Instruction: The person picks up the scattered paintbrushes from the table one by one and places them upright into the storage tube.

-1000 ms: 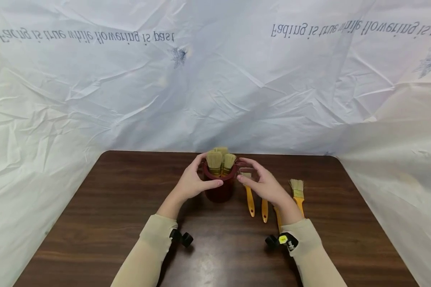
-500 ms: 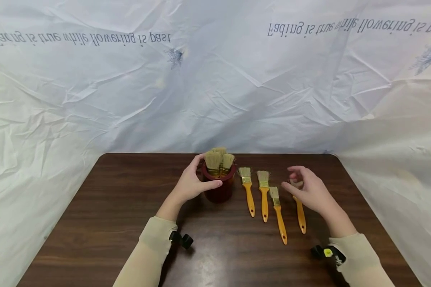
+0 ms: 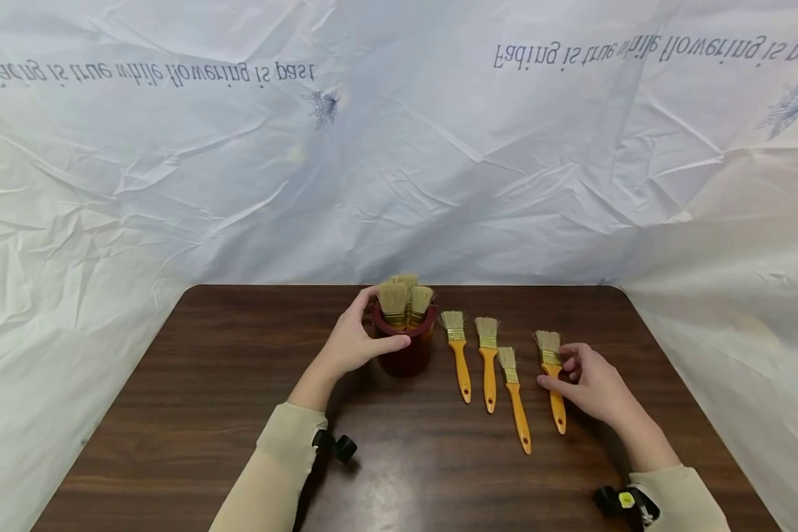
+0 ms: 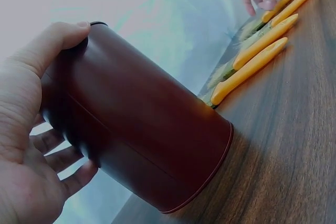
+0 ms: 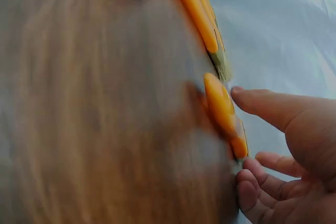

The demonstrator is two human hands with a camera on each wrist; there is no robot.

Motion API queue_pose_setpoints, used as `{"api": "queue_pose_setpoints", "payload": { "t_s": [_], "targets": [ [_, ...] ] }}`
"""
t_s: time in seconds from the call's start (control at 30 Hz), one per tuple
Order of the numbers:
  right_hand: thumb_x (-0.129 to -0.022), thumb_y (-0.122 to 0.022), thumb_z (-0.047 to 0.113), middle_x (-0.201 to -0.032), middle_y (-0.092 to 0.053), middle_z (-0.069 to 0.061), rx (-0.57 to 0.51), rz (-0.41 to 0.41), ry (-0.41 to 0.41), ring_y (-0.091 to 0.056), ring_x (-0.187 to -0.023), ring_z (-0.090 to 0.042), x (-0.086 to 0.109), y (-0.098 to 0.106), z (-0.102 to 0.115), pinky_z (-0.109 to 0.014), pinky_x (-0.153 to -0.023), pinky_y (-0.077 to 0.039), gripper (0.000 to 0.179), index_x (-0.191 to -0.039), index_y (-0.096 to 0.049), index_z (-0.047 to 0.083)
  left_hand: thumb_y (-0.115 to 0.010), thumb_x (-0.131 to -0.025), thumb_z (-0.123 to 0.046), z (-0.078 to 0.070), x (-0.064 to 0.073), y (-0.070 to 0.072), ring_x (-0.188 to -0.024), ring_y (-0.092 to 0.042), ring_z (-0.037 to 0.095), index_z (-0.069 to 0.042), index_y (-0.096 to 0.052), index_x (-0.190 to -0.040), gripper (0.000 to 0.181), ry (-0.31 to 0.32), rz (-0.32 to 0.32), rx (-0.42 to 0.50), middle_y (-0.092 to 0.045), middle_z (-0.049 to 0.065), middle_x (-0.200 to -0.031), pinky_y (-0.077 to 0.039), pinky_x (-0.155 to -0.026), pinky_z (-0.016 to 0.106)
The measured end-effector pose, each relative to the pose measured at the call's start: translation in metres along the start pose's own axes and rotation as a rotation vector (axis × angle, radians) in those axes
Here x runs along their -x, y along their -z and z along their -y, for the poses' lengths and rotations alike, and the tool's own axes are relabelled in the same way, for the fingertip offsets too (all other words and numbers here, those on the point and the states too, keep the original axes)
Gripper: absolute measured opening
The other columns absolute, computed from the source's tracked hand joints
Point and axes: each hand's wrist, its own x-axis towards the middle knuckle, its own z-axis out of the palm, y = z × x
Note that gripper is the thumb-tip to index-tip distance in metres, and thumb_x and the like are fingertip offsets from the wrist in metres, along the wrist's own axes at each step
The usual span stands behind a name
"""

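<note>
On the left, a dark red round brush pot (image 3: 408,360) stands upright on the table with several bristle brushes (image 3: 394,299) in it, bristles up. My left hand (image 3: 352,340) grips its side near the rim, thumb in front and fingers curled round behind; the left wrist view shows the pot's smooth wall (image 4: 142,114). My right hand (image 3: 595,383) is at the rightmost flat paintbrush (image 3: 554,384), which lies on the table with a yellow handle. Thumb and fingers straddle this handle, spread apart; in the right wrist view the thumb (image 5: 273,106) is beside the brush handle (image 5: 219,103).
Between pot and right hand lie more yellow-handled paintbrushes, a left one (image 3: 461,362), a middle one (image 3: 488,369) and a narrower one (image 3: 517,406), bristles away from me. White printed sheeting (image 3: 399,185) hangs behind the dark wooden table (image 3: 239,414).
My right hand has moved from beside the pot rightward, then down to the rightmost paintbrush, uncovering the other brushes. My left hand stays on the pot.
</note>
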Motion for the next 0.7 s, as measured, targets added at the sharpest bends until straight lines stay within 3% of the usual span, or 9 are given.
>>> {"api": "queue_pose_setpoints", "payload": {
  "t_s": [0.17,0.3,0.5,0.7],
  "targets": [
    [-0.091,-0.092,0.040,-0.105,-0.067,-0.014,-0.011,0.045,-0.051,-0.064,-0.086,-0.024,0.0003,0.0028,-0.0042,-0.048,-0.076,-0.056,0.084,-0.142,-0.052,-0.012,-0.095,-0.086,-0.041,0.0010,0.0009,-0.0001,-0.146,-0.050,0.033,-0.026,-0.039,-0.167,0.100,0.001,-0.003,0.003,-0.049,0.007,-0.160,-0.049,-0.111,0.063],
    [-0.095,-0.089,0.034,-0.102,-0.071,-0.013,-0.027,0.058,-0.079,-0.068,-0.086,-0.025,-0.0023,0.0064,-0.0043,-0.047,-0.074,-0.059,0.076,-0.142,-0.054,-0.014,-0.095,-0.086,-0.039,0.0006,0.0009,0.0005,-0.146,-0.050,0.032,-0.026,-0.040,-0.166,0.098,0.000,-0.008,0.010,-0.050,0.006,-0.158,-0.050,-0.111,0.062],
    [-0.099,-0.083,0.025,-0.103,-0.074,-0.016,-0.032,0.044,-0.079,-0.072,-0.088,-0.029,-0.0060,0.0072,-0.0027,-0.045,-0.073,-0.061,0.059,-0.137,-0.062,-0.015,-0.095,-0.086,-0.038,-0.0008,0.0002,0.0012,-0.142,-0.052,0.032,-0.027,-0.041,-0.165,0.096,-0.006,-0.005,0.015,-0.052,0.005,-0.153,-0.053,-0.108,0.060],
    [-0.103,-0.078,0.026,-0.108,-0.073,-0.017,-0.089,0.001,-0.088,-0.072,-0.093,-0.032,-0.0081,0.0054,0.0006,-0.045,-0.075,-0.061,0.054,-0.137,-0.062,-0.013,-0.095,-0.086,-0.040,-0.0012,0.0000,-0.0002,-0.143,-0.052,0.031,-0.028,-0.041,-0.165,0.097,-0.002,-0.001,0.010,-0.052,0.005,-0.154,-0.052,-0.109,0.060]
  ]
}}
